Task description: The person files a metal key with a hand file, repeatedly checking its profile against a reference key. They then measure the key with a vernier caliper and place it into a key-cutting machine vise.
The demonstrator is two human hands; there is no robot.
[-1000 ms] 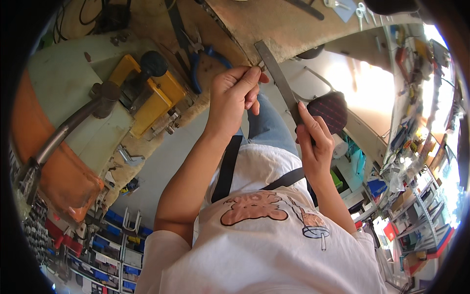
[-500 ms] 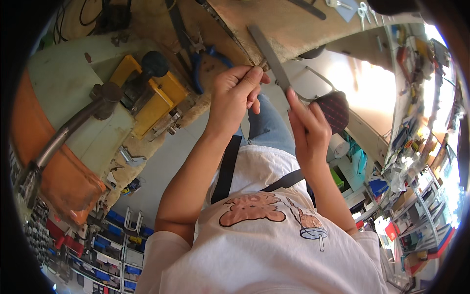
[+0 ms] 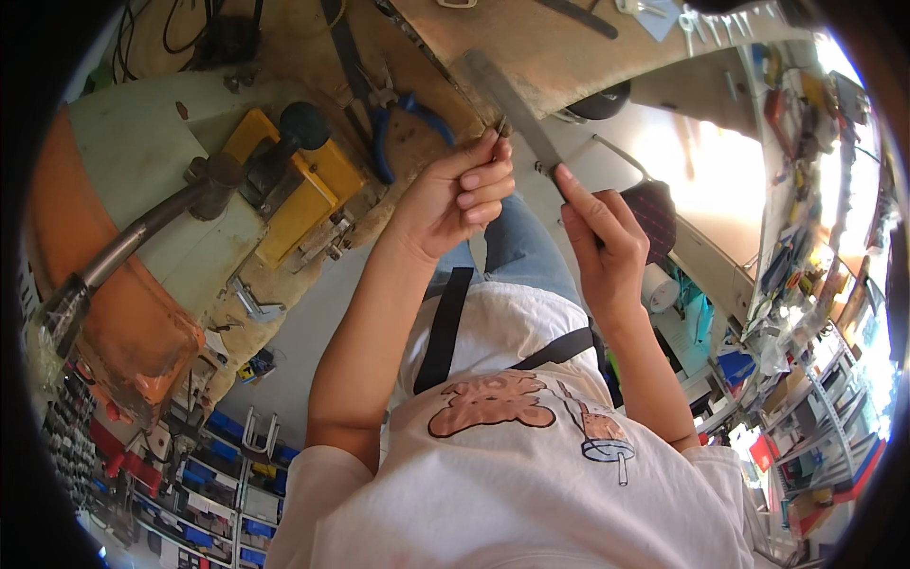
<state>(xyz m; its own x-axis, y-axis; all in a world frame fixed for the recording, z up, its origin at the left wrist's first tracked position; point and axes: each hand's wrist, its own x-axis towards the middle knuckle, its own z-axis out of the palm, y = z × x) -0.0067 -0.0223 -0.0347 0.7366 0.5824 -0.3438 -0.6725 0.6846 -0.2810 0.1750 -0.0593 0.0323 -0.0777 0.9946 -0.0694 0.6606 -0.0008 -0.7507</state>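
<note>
My left hand [image 3: 460, 194] is closed, pinching a small metal piece [image 3: 501, 125] between thumb and fingertips; most of that piece is hidden by the fingers. Right beside it runs a long flat metal file [image 3: 517, 106], slanting up and to the left. Whether the file touches the small piece I cannot tell. The file's lower end is gripped in my right hand [image 3: 607, 232], with the index finger laid along it. Both hands are raised in front of the bench edge, above my lap.
Pliers with blue handles [image 3: 383, 142] lie on the wooden bench beyond my left hand. To the left stands a machine with a yellow clamp block [image 3: 308, 194] and a lever with a black knob [image 3: 303, 125]. Keys [image 3: 689, 33] lie at the far right. A dark red patterned seat [image 3: 654, 223] is behind my right hand.
My left hand has turned and shifted slightly left and down, bringing more of its curled fingers into view. The file's tip has moved a little left. My right hand has moved slightly.
</note>
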